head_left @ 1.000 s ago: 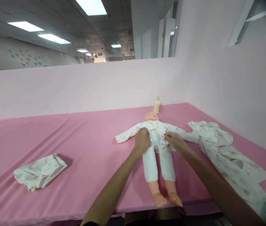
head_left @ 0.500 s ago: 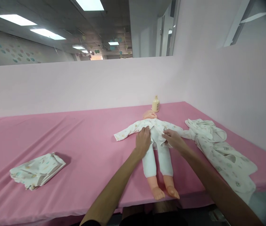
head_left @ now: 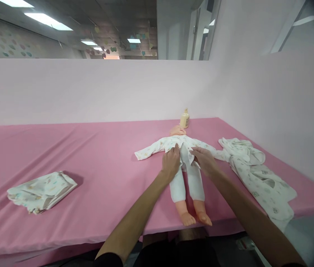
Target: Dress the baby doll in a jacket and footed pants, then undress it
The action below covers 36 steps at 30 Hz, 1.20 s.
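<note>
A baby doll lies with its head away from me and its bare feet near the table's front edge. It wears a white printed long-sleeved shirt, its arms spread to both sides. White soft fabric covers the body and upper legs. My left hand pinches the shirt's left front edge over the doll's belly. On the opposite side, the fingers of my right hand are closed on the other front edge. Between my hands the shirt front hangs apart, showing the white body beneath.
The table has a pink cover. Folded printed cloth lies at the left. A crumpled white printed garment is spread at the right, meeting the doll's sleeve. Behind the head stands a cream pump bottle, near the white wall.
My hands have shifted slightly up the doll's body, still holding the shirt edges, and the fabric at the belly has been lifted a little. The camera view has shifted slightly.
</note>
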Each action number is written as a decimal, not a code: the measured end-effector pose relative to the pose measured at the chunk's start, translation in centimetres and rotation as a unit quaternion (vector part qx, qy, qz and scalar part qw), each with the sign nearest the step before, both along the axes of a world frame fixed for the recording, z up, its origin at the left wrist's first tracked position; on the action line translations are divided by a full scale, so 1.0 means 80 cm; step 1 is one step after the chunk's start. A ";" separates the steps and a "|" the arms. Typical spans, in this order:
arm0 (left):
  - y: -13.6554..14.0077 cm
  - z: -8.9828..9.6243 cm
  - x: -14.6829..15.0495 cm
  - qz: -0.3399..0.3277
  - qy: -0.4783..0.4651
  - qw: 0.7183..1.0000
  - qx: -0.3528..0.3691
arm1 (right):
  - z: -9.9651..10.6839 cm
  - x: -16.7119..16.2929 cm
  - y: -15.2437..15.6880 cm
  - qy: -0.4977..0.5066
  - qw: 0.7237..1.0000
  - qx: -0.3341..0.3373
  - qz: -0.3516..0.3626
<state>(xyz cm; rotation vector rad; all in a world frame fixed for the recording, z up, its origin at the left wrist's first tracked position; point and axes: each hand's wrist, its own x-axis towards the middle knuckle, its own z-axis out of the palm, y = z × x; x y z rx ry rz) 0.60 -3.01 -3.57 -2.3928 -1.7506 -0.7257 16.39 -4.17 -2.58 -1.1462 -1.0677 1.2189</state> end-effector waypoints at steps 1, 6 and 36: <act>0.000 -0.001 0.000 0.000 -0.001 1.000 -0.001 | -0.001 -0.001 0.001 -0.002 1.000 0.003 -0.002; 0.001 -0.004 0.000 -0.002 0.021 1.000 -0.001 | 0.002 -0.010 -0.001 -0.014 1.000 0.014 -0.001; -0.002 0.004 -0.001 -0.050 -0.029 0.997 -0.045 | -0.008 -0.020 0.018 -0.043 0.995 0.088 0.018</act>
